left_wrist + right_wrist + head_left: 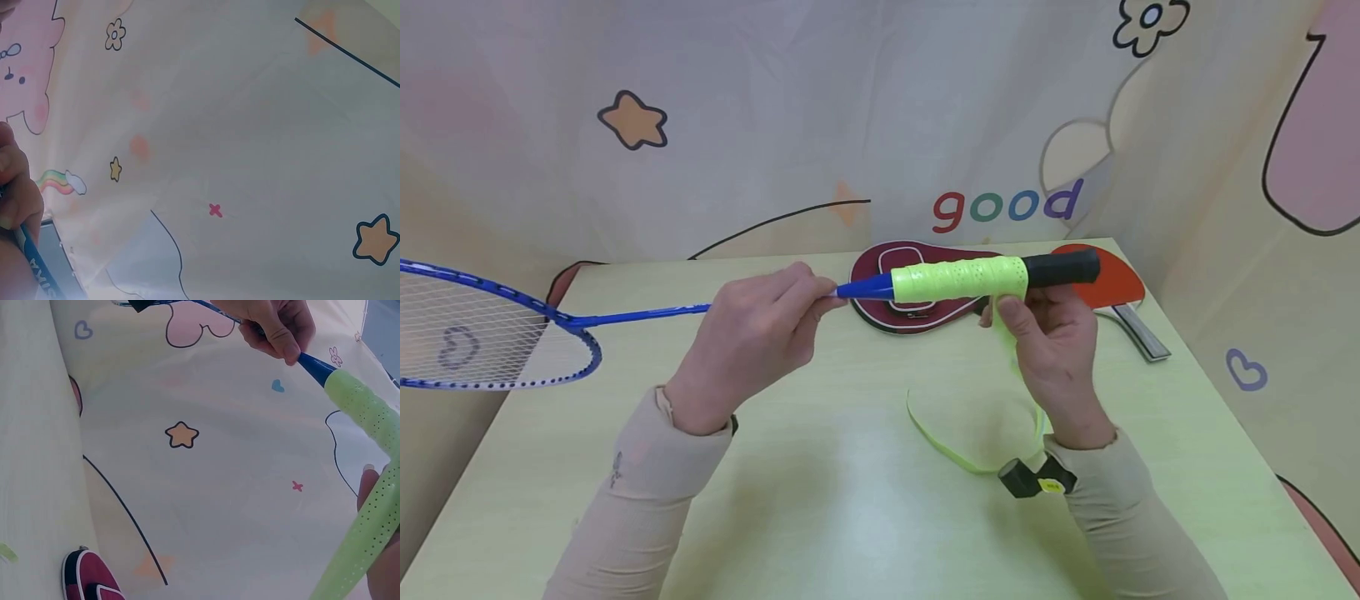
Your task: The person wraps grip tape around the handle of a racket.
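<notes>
A blue badminton racket (640, 315) is held level above the table, its strung head to the left. My left hand (760, 333) pinches the shaft just beside the blue cone (868, 288). Yellow-green perforated overgrip tape (958, 279) wraps much of the handle, while the black butt end (1063, 267) shows uncovered. Below the handle my right hand (1060, 350) pinches the tape where it leaves the wrap, thumb in front. The loose tape (369, 531) runs down past this hand, and its tail curls over the table. In the left wrist view, fingers (19, 181) show only at the edge.
Behind the handle lies a dark red paddle case (917, 321) with white trim. A red table tennis paddle (1116, 279) rests at the table's back right corner, handle toward me. A printed curtain (775, 125) hangs behind the pale table (850, 500).
</notes>
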A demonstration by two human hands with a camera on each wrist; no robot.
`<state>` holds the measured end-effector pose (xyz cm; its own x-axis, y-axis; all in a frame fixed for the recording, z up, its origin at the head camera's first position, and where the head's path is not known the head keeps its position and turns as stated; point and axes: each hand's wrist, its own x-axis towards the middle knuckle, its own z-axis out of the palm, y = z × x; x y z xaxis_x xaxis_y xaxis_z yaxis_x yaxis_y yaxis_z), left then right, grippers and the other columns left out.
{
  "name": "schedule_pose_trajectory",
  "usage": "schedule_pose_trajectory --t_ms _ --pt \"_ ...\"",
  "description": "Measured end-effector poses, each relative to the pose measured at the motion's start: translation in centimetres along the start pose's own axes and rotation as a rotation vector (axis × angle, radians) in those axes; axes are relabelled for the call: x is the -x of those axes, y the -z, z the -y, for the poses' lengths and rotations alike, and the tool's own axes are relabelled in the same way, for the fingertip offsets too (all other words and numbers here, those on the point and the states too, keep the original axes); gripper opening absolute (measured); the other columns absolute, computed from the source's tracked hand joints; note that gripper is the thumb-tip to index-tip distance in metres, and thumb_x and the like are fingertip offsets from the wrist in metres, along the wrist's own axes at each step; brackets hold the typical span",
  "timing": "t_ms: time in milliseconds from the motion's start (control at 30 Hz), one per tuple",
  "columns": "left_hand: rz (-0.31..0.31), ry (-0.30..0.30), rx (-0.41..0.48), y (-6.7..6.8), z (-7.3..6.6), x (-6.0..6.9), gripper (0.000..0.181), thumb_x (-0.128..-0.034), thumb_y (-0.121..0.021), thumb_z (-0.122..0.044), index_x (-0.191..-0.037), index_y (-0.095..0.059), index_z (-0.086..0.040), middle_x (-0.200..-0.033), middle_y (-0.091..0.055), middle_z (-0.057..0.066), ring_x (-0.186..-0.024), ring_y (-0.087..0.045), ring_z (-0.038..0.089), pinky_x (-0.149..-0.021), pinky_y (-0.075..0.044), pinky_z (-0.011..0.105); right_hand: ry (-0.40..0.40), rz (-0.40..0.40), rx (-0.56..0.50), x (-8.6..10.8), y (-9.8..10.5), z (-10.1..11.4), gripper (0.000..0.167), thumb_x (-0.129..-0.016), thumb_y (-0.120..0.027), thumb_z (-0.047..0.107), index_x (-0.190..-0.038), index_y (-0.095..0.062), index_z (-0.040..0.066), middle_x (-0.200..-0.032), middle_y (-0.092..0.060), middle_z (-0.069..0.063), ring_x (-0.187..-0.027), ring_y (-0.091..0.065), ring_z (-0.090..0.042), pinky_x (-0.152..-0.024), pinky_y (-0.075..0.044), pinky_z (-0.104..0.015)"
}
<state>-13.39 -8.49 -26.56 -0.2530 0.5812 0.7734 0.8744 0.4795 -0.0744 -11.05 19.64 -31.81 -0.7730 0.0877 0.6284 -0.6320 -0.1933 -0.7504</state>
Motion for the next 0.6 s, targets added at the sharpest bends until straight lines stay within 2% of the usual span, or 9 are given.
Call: schedule_pose_trajectory --t_ms 267,600 --pt "0.004 0.010 -0.026 0.45 0.10 -0.13 0.016 -0.0842 -0.074 -0.002 -0.089 -0.061 0.005 -0.066 -0.055 0.007 -0.044 -0.041 0.015 -0.041 -0.036 0.023 -0.015 0.050 0.077 0.10 0.39 0.34 0.031 -0.094 -0.058 -0.005 -0.125 -0.057 -0.007 -0.097 -0.063 -0.014 -0.074 -0.060 -0.021 -0.074 -0.052 -0.027" --pt "-0.009 0.012 -0.034 0.68 0.12 -0.24 0.013 -0.0863 -0.071 -0.002 -0.090 -0.060 0.004 -0.064 -0.053 0.006 -0.042 -0.039 0.015 -0.040 -0.034 0.023 -0.049 0.032 0.085 0.44 0.49 0.17 0.020 -0.096 -0.059 0.001 -0.114 -0.060 -0.008 -0.089 -0.065 -0.012 -0.076 -0.063 -0.022 -0.077 -0.052 -0.029"
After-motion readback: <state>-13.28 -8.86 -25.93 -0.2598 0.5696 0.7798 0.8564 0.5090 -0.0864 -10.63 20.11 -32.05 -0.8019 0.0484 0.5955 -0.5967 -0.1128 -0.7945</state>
